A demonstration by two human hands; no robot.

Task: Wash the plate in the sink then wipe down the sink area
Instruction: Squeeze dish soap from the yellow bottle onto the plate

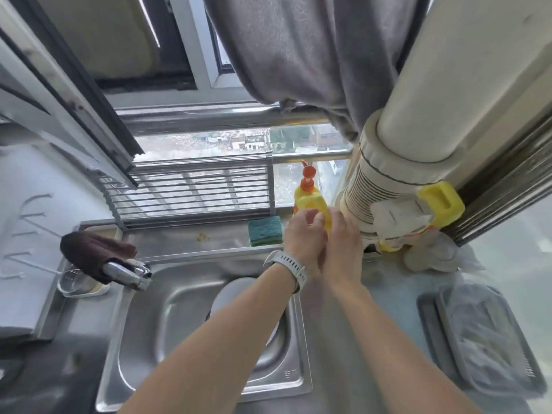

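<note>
Fingers of both hands are at the yellow bottle (310, 201) on the ledge (191, 237) behind the sink (167, 297). On my left hand (301, 239), the one with the watch (291, 265), the fingers curl around the lower body of the bottle and hold it. My right hand (342, 243) lies against the bottle from the other side; its fingers seem bent toward it, but the left hand covers them and I cannot tell if they really grip. I judge this bottle is dish soap, and I take it with two hands because it stands tight between the sponge (265, 231) and the thick white pipe (376, 186), so one hand steadies while the other helps.

The plate (236, 297) lies in the sink, white, partly hidden under my left forearm. Nothing touches it now, so I think the washing is only at its beginning. The green sponge rests flat on the ledge, just beside my left hand, easy to reach after the soap. The tap (128, 271) points over the basin from the left, and a dark cloth (95, 249) hangs over it, probably to dry and to be ready for wiping the sink area later. On the worktop (388, 297) to the right stands a grey tray (484, 333) with something pale inside.
</note>
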